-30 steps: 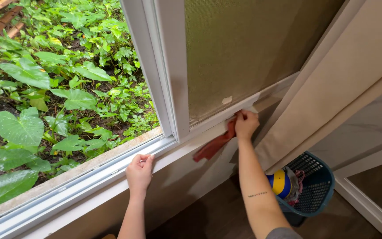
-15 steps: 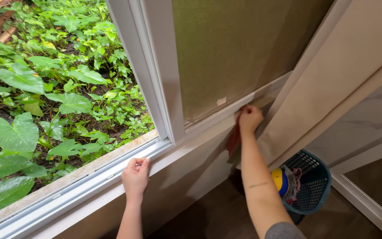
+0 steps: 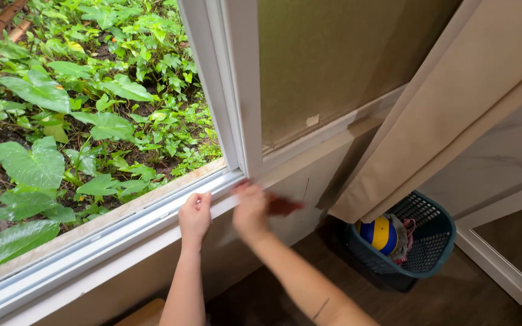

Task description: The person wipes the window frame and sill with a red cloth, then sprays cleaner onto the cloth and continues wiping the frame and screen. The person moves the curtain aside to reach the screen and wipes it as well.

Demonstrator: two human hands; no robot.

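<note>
Both hands (image 3: 222, 212) curled, side by side
</note>
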